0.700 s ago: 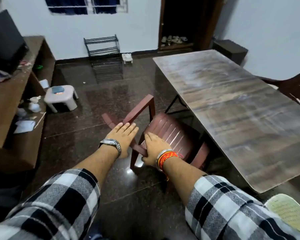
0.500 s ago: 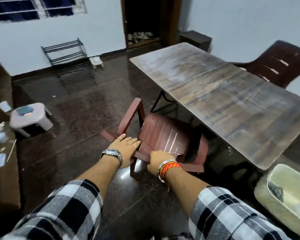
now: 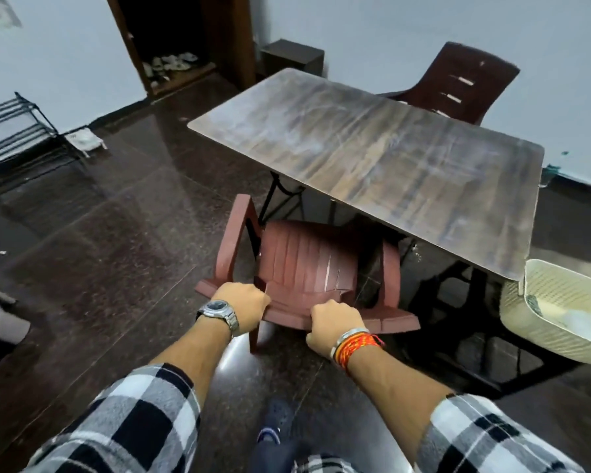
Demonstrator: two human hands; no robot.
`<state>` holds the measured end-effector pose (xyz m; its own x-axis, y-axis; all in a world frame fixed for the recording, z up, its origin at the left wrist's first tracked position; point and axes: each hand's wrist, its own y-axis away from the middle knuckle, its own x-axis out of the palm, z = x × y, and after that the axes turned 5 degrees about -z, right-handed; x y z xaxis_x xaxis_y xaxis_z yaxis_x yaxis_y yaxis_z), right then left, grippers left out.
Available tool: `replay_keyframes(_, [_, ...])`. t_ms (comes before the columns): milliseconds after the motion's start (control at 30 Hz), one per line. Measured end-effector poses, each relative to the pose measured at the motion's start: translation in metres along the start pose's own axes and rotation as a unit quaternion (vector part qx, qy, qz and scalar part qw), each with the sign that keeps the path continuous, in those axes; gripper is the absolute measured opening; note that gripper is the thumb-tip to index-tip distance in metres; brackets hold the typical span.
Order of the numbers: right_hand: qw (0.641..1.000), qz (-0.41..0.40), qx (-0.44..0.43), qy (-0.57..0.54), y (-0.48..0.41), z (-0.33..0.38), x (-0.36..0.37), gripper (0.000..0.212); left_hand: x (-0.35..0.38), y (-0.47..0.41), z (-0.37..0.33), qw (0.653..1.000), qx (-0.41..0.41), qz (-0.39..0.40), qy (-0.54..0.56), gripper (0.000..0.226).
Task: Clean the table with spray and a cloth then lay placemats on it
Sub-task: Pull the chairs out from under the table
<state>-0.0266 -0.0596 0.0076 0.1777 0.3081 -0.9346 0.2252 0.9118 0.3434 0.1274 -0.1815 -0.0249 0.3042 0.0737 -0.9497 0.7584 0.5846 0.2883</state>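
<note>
Both arms outstretched; left hand (image 3: 244, 303), right hand (image 3: 333, 322) each curled over chair backrest (image 3: 289, 313), knuckles up.

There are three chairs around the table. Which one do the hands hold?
The reddish chair, gripped by the left hand and right hand. The dark chair and cream chair stand untouched.

On my feed I see two flannel sleeves checked in black, white and grey, the left sleeve (image 3: 116, 425) and right sleeve (image 3: 492, 438) both ending mid-forearm. Behind the left grip (image 3: 243, 303) is a steel-link wristwatch (image 3: 219, 310) with a dark round dial. Behind the right grip (image 3: 335, 320) is a silver bangle (image 3: 347, 337) beside wound red, orange and yellow threads (image 3: 357, 348) (ends hanging loose). Lower down is a dark blue shoe (image 3: 273, 421).
</note>
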Motion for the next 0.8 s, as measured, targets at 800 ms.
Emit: replay_keyframes(800, [0.982,0.006,0.186,-0.033,-0.140,0.130,-0.034,0.039,-0.011,-0.088,0.190,0.984,0.174,-0.040,-0.027,0.028])
